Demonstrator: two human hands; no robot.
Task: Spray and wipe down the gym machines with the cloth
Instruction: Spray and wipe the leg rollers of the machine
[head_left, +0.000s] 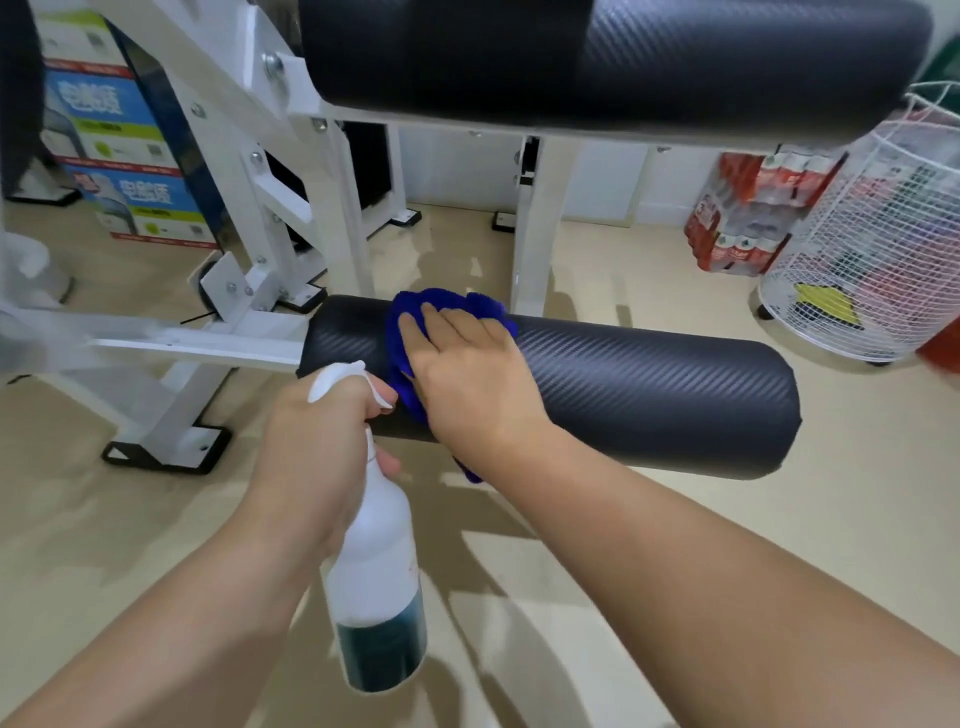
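Down low, right hand (467, 374) pressed flat, fingers spread, on a blue cloth (410, 332) bunched over the black roller pad (649, 395) of a white-framed gym machine (291, 218); cloth draped across the top of the pad and hanging past its near side, a scrap showing below the wrist. Left hand (317, 447) clenched around the neck of a white spray bottle (379, 561), one finger hooked at the trigger, nozzle pointing toward the pad just beside the cloth. Bottle tilted, body hanging down toward the floor, dark blue-green liquid filling only the bottom part. Roller pad lying crosswise, textured like carbon weave, fixed at its left end to a white steel arm. Above it, a second, larger black cushion (623, 57) bolted on the same white frame. Behind, on the tan floor (649, 545), stacked printed cartons (124, 166) at the left, a shrink-wrapped pack of bottles (748, 208) against the wall at the right, and beside that a white wire basket (878, 249) on casters holding something yellow and other items too blurred to tell.
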